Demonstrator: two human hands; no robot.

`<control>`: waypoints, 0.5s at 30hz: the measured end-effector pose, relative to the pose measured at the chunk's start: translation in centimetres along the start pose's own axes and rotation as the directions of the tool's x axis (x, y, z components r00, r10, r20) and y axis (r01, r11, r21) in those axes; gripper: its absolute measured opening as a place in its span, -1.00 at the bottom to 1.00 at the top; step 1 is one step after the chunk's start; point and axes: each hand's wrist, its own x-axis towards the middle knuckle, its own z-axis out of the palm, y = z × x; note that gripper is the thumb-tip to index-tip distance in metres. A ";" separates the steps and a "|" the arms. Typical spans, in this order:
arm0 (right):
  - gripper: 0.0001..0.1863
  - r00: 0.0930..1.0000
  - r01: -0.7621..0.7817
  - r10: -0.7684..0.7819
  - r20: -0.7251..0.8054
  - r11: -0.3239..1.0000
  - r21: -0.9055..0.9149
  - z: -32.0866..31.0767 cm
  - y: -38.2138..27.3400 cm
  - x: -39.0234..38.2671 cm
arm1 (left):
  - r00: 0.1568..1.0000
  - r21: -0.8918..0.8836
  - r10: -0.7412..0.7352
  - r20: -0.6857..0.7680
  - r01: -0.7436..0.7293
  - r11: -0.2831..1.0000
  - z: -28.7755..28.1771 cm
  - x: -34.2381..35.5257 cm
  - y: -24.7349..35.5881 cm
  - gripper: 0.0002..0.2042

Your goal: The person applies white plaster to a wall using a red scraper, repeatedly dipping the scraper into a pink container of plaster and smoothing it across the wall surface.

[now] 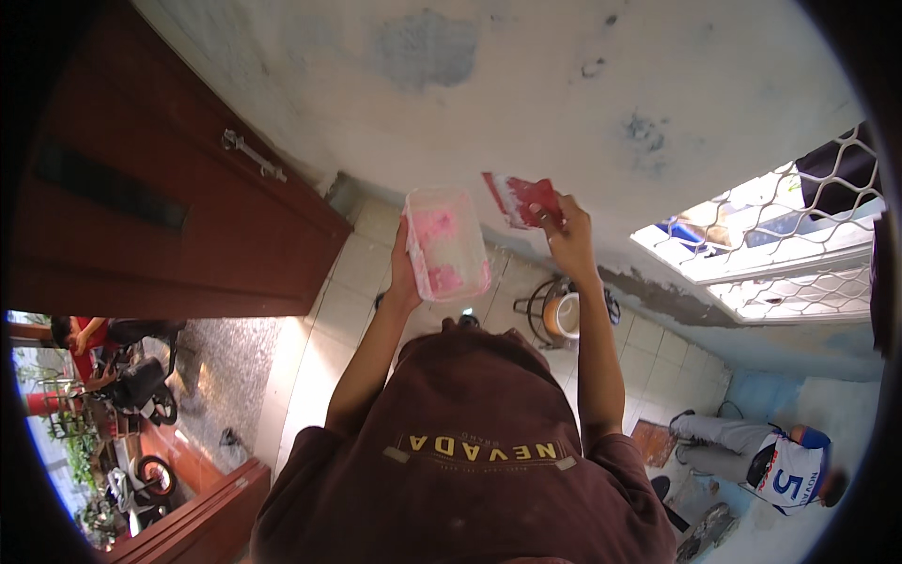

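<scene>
My left hand is closed on the left side of a clear rectangular plastic tub, its inside smeared with pink and white paste. To the right of the tub, my right hand grips a red putty scraper with whitish paste along its blade. The scraper is raised close in front of the patchy wall; whether its edge touches the wall I cannot tell.
A dark red door with a metal handle stands at left. A round pot rests on a stand on the tiled floor. At right are a grilled window and a person. Motorcycles stand outside, lower left.
</scene>
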 end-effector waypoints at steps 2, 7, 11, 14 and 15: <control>-0.67 0.996 0.012 -0.019 -0.093 0.997 -0.076 -0.2 0.6 -1.8 | 0.999 -0.013 -0.034 0.006 0.034 0.999 -0.4 -0.5 -0.8 -0.30; -0.71 0.976 -0.139 0.177 -0.124 0.954 0.266 0.1 3.5 -5.3 | 0.996 -0.006 -0.079 0.037 0.080 0.997 0.3 -1.3 -2.4 -0.30; -0.74 0.930 -0.113 0.215 -0.299 0.939 0.324 -0.3 2.1 -8.0 | 0.995 0.055 -0.075 0.061 0.071 0.996 1.1 -1.7 -2.9 -0.29; -0.76 0.868 -0.093 0.285 -0.406 0.897 0.432 -1.4 -1.0 -9.5 | 0.997 0.068 -0.051 0.053 0.048 0.997 -0.4 -2.0 -3.7 -0.30; -0.75 0.857 -0.057 0.288 -0.427 0.877 0.477 -1.8 -2.3 -9.6 | 0.998 0.071 -0.041 0.054 0.037 0.997 -0.9 -2.0 -3.9 -0.31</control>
